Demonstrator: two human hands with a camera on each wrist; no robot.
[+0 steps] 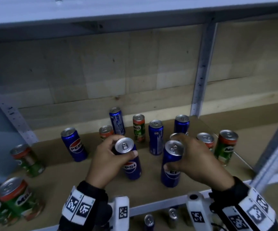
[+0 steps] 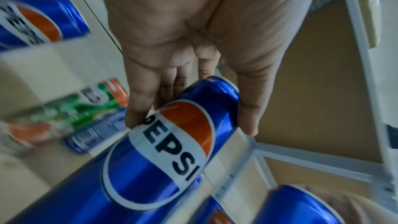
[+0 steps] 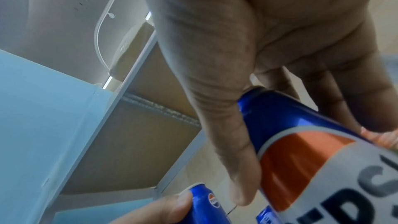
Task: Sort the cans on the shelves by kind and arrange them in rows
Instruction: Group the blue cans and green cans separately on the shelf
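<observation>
You are gripping one blue Pepsi can (image 1: 130,158) near its top with your left hand (image 1: 109,161), thumb and fingers curled around it, tilted over the shelf (image 1: 65,185). Your right hand (image 1: 196,157) is wrapping another Pepsi can (image 1: 171,165) just beside it, with Milo cans (image 1: 15,197) standing around them.

Blue Pepsi cans (image 1: 131,162) and green Milo cans (image 1: 224,147) (intermixed) upright.
</observation>
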